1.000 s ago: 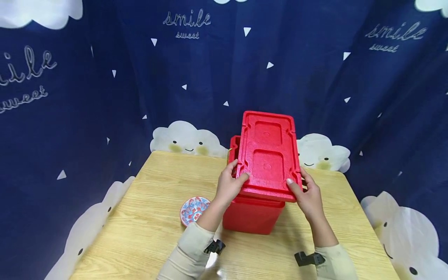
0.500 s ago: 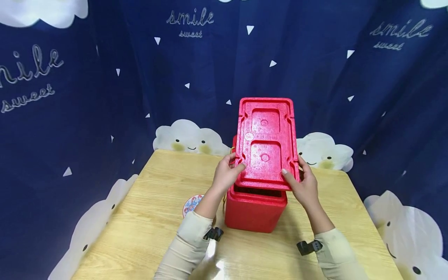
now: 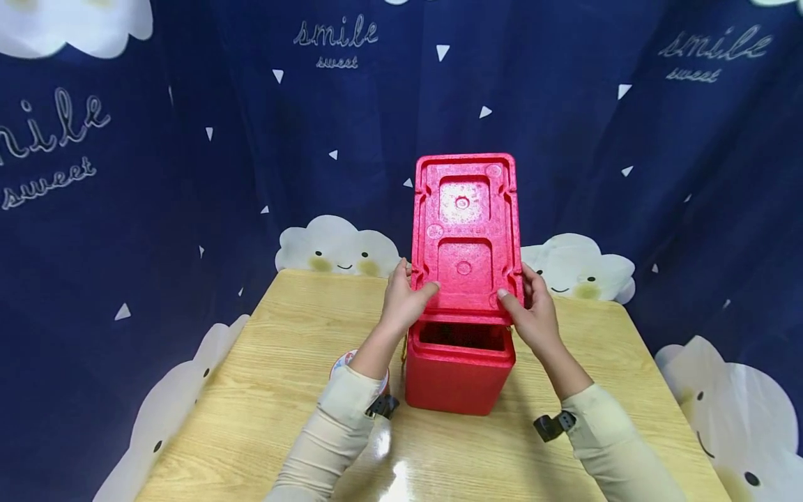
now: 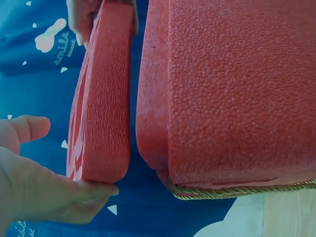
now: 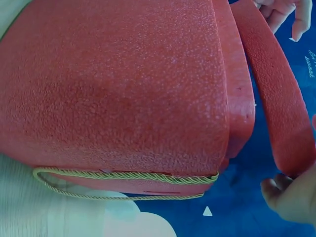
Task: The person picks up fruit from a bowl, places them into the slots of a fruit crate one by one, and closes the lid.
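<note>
A red foam box lid (image 3: 464, 279) is held up and tilted above the red foam box (image 3: 458, 380), its recessed face toward the head camera. My left hand (image 3: 401, 300) grips the lid's left edge near its lower corner, thumb on the face. On the opposite edge my right hand (image 3: 536, 314) holds it the same way. Below the lid, the near part of the box's dark opening shows; the rest is hidden. Both wrist views show a gap between the lid (image 4: 108, 98) and the box rim (image 5: 239, 98).
A gold cord (image 5: 123, 175) runs along the box's side. Left of the box, a round red-rimmed container with a patterned top (image 3: 341, 362) stands mostly behind my left forearm. The wooden table (image 3: 263, 390) meets a dark blue curtain (image 3: 351, 188) with cloud prints.
Both hands have raised the lid and moved it slightly left, tilting its face more toward the head camera. More of the box's opening shows beneath it.
</note>
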The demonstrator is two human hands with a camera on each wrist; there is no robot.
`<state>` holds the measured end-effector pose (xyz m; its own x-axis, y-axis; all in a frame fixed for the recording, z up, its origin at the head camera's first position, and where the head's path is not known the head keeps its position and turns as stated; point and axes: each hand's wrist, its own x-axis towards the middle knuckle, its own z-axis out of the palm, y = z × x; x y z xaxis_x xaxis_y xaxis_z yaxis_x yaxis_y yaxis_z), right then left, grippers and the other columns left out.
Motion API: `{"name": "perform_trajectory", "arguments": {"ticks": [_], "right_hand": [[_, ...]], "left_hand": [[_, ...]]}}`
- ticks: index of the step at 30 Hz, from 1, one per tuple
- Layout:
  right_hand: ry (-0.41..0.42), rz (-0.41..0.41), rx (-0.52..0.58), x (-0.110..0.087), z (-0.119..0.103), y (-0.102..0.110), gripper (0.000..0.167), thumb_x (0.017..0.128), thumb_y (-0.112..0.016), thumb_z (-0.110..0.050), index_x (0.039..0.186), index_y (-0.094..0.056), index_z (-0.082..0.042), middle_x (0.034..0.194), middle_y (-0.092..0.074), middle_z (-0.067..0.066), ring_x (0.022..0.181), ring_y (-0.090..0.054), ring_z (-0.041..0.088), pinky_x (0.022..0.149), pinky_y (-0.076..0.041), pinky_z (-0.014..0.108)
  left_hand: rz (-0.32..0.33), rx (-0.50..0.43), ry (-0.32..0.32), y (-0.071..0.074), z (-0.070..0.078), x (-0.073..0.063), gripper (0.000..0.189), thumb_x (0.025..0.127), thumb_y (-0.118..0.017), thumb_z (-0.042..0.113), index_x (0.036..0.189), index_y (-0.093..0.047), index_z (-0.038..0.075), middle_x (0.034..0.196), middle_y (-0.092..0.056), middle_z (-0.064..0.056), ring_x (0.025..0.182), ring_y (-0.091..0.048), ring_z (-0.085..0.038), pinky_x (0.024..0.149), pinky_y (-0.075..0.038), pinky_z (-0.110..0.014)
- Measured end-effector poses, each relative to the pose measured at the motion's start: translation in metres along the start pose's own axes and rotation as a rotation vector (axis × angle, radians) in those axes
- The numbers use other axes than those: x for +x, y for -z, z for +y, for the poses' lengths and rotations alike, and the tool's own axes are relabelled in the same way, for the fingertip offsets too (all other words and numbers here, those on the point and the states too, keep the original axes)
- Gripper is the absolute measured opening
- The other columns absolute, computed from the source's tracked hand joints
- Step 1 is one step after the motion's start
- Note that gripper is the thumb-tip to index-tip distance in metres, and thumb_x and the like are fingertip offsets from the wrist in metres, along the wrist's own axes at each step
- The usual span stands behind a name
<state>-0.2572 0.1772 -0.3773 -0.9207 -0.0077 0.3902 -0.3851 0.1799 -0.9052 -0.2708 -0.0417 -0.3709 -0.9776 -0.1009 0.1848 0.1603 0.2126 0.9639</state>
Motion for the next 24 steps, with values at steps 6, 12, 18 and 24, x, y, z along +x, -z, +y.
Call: {"name": "perform_trajectory", "arguments": {"ticks": [6, 12, 18, 24], "right_hand": [[0.026, 0.122, -0.122, 0.003, 0.002, -0.003, 0.052, 0.086, -0.060, -0.002, 0.134, -0.043, 0.004, 0.121, -0.044, 0.022, 0.103, -0.045, 0.026, 0.072, -0.039, 0.020], [0.044, 0.186, -0.117, 0.006, 0.014, -0.006, 0.043, 0.086, -0.060, -0.006, 0.129, -0.052, -0.001, 0.111, -0.051, 0.012, 0.090, -0.048, 0.017, 0.070, -0.038, 0.024], [-0.041, 0.236, -0.142, 0.005, 0.005, -0.010, 0.040, 0.087, -0.059, -0.005, 0.126, -0.054, 0.004, 0.113, -0.055, 0.019, 0.078, -0.044, 0.014, 0.060, -0.037, 0.018], [-0.128, 0.247, -0.122, 0.010, 0.011, -0.009, 0.044, 0.089, -0.059, -0.015, 0.130, -0.052, -0.003, 0.119, -0.054, 0.013, 0.085, -0.044, 0.015, 0.057, -0.042, 0.016]], "left_hand": [[0.077, 0.073, -0.029, -0.004, 0.000, 0.001, 0.068, 0.076, -0.067, 0.016, 0.134, -0.040, -0.007, 0.126, -0.038, -0.020, 0.116, -0.039, -0.033, 0.097, -0.034, -0.039], [0.173, 0.113, -0.052, -0.011, -0.001, 0.000, 0.068, 0.073, -0.068, 0.016, 0.132, -0.043, -0.006, 0.120, -0.036, -0.021, 0.110, -0.033, -0.035, 0.089, -0.037, -0.041], [0.178, 0.087, -0.063, -0.013, -0.007, 0.001, 0.061, 0.075, -0.067, 0.015, 0.128, -0.046, -0.006, 0.118, -0.041, -0.019, 0.111, -0.040, -0.032, 0.091, -0.038, -0.040], [0.186, 0.102, -0.076, -0.013, -0.005, -0.001, 0.056, 0.077, -0.066, 0.016, 0.126, -0.048, -0.004, 0.115, -0.046, -0.016, 0.108, -0.047, -0.028, 0.089, -0.039, -0.039]]}}
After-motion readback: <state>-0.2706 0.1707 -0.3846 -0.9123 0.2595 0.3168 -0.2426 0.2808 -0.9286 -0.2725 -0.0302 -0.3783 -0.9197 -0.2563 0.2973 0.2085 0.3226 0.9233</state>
